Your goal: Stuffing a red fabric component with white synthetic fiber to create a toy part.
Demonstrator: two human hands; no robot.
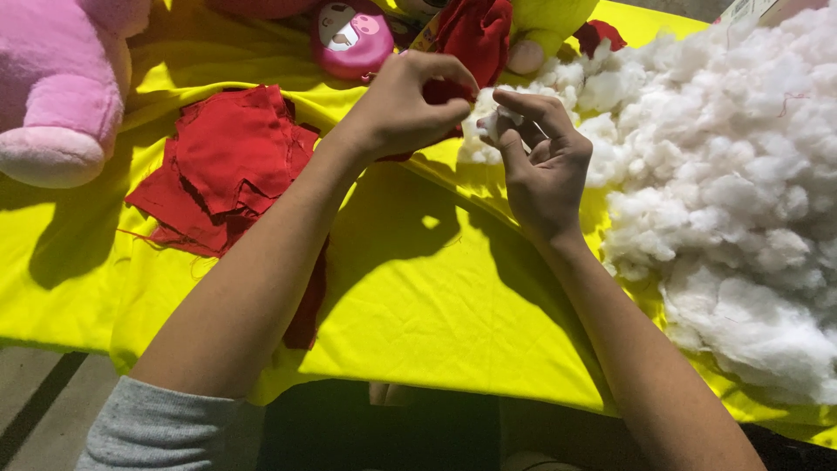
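My left hand (403, 106) is closed around a small red fabric piece (445, 91) held above the yellow cloth (418, 288). Just to its right, my right hand (542, 161) pinches a tuft of white stuffing (490, 122) between thumb and fingers, right against the red piece. A big heap of white stuffing (741, 192) lies on the cloth to the right of my right hand. A pile of cut red fabric pieces (227, 166) lies to the left, partly under my left forearm.
A pink plush toy (61, 87) sits at the far left. At the back stand a round pink case (351, 37), a bunch of red fabric (478, 33) and a yellow-green plush item (545, 26). The cloth's front edge hangs near my body.
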